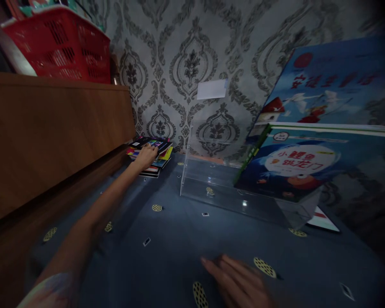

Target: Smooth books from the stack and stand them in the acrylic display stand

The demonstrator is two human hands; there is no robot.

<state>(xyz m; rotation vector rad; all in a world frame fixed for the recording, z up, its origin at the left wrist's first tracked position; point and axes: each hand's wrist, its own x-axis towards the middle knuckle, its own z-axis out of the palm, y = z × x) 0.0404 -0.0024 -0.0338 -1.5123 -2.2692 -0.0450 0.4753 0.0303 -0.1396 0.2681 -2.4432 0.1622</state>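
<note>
left hand (146, 157) – stretched far ahead, fingers laid on book stack (152, 156), grip unclear | right hand (235, 280) – spread flat on cloth (167, 248), well short of stack

We've got a small messy stack of thin colourful books (152, 157) lying flat on the dark blue cloth, tucked by the wooden headboard, dark cover on top.
</note>
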